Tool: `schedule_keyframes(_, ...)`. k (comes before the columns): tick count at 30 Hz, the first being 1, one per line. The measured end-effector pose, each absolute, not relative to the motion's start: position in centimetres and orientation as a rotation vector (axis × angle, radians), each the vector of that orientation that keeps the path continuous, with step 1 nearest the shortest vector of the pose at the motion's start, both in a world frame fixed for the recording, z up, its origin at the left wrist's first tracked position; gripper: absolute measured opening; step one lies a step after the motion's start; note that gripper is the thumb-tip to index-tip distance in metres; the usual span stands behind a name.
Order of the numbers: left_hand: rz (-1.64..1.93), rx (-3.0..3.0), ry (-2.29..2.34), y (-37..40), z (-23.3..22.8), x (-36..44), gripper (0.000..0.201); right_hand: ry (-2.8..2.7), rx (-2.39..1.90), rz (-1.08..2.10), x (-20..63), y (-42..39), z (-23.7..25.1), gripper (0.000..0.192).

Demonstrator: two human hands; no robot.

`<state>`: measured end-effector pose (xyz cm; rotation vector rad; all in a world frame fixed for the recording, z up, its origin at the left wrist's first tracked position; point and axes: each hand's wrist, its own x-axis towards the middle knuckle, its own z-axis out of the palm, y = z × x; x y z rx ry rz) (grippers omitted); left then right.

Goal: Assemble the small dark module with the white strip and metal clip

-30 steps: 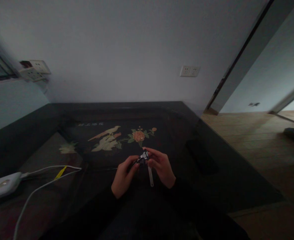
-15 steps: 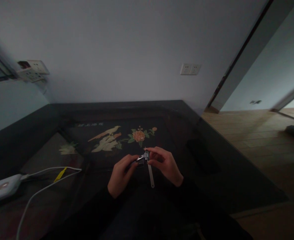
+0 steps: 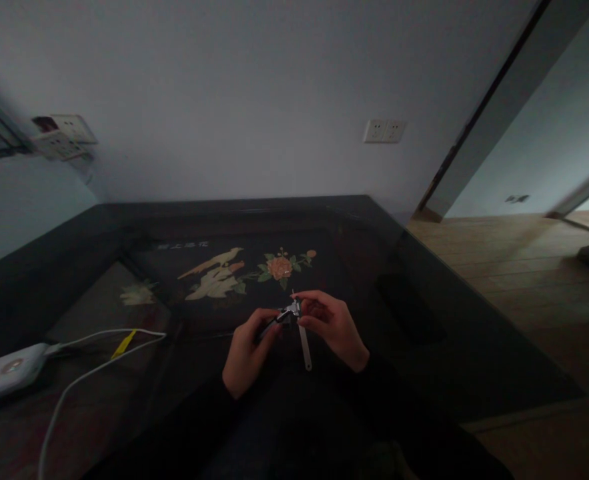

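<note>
Hands: left hand [image 3: 247,350], right hand [image 3: 331,323] grip small metal tool [image 3: 290,312]; dim, details unclear.

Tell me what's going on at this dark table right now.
A person in dark sleeves holds a small metal tool, seemingly a nail clipper, over a dark table painted with a bird and flowers. The left hand grips its dark end; the right hand pinches the metal head, and a thin silver lever hangs down from it. A white device with white cables lies at the left.
</note>
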<state>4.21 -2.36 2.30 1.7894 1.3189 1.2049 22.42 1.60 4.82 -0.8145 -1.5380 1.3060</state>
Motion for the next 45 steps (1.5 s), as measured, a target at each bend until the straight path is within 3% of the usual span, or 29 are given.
schedule_keyframes(7, 1.124, 1.881, 1.365, -1.7, 3.1, 3.7, 0.02, -1.697, -0.907, 1.199, 23.0, 2.2, 4.7, 0.04)
schedule_keyframes(31, 1.177, 1.327, 1.125, -1.5, 3.3, 4.8, 0.034, -1.526, -0.92, 1.412, 22.3, 2.4, 3.9, 0.045)
schedule_keyframes(45, 0.996, 1.3, 1.028, -1.9, 2.4, 6.0, 0.044, -1.579, -0.896, 1.31, 21.7, 2.0, 3.5, 0.028)
